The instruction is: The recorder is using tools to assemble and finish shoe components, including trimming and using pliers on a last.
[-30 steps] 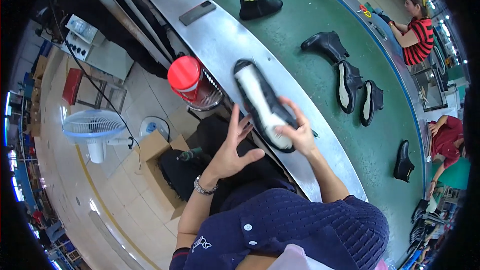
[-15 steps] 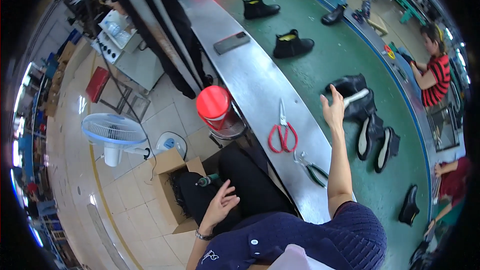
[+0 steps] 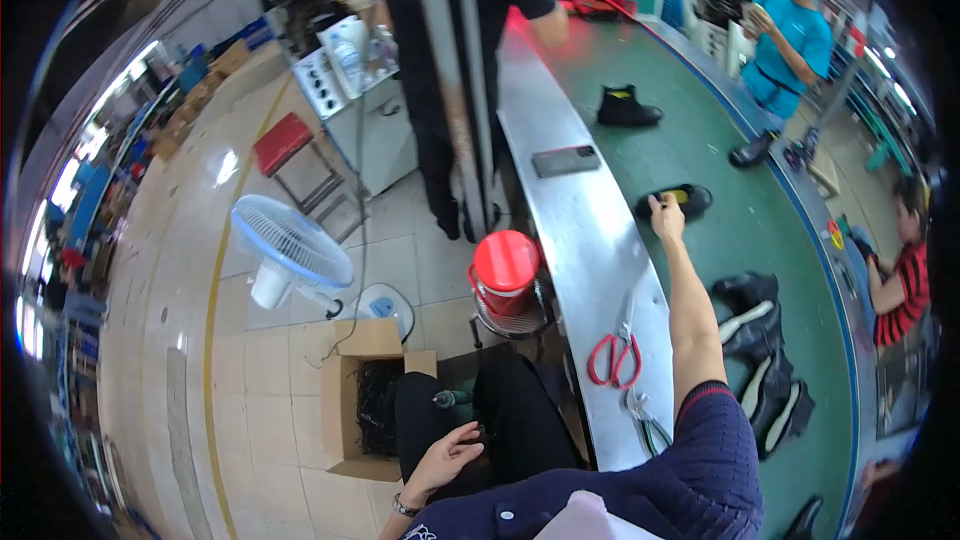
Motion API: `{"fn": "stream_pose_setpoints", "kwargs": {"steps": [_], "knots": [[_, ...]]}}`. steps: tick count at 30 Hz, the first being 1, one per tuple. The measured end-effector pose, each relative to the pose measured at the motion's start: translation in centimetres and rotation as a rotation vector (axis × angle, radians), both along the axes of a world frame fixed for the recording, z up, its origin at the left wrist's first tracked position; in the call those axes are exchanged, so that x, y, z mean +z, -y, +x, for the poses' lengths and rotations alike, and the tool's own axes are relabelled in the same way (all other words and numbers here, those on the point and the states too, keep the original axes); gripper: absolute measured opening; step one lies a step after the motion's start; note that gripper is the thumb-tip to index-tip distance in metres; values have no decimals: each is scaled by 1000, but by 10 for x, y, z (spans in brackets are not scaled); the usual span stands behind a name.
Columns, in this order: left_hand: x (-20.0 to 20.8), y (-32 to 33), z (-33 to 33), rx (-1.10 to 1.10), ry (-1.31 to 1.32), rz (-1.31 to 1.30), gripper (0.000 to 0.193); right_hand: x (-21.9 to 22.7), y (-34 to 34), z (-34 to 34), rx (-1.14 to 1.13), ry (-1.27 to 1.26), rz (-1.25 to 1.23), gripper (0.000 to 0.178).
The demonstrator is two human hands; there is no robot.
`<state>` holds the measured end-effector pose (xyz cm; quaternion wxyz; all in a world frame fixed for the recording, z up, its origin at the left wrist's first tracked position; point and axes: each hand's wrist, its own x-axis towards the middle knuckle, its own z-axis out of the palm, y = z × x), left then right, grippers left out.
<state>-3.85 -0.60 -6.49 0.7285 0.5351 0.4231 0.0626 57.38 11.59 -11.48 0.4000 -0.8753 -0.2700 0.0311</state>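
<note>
Stretched out over the green work surface, my right hand [image 3: 667, 217] has its fingers closed on the collar of a black ankle boot [image 3: 692, 202] with a yellow patch inside. My left hand [image 3: 446, 460] hovers over my lap, fingers loosely extended and holding nothing that I can see. Just beyond it a green cylindrical tool [image 3: 453, 398] lies on my thigh. Beside my right forearm, red-handled scissors [image 3: 614, 360] and green-handled pliers [image 3: 647, 420] rest on the metal ledge [image 3: 575, 230].
Several black boots [image 3: 765, 325] lie right of my arm; another boot [image 3: 628, 107] stands farther off. A dark flat case [image 3: 566, 161] is on the ledge. A red bucket [image 3: 505, 262], an open carton [image 3: 345, 410] and a fan [image 3: 290, 240] are left. People stand and sit around.
My view has swung, shifting the scene rightward and downward. My right hand, open in the air before, now grips the ankle boot. My left hand stays over my lap.
</note>
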Motion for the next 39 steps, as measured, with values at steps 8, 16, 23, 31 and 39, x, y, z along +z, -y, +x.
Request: {"fn": "stream_pose_setpoints", "kwargs": {"steps": [8,16,23,31,39], "knots": [[7,-14,10,-69,39,11,55,114,85,-31,-23,133,178,35],[81,-24,106,-427,277,460,101,262,189,-207,461,-177,440,28],[83,-1,88,-246,547,110,130,239,166,-307,731,-813,443,19],[34,4,30,39,514,231,126,156,171,-335,696,-642,202,32],[19,9,-34,157,361,442,130,40,297,-293,421,218,-578,60]]}}
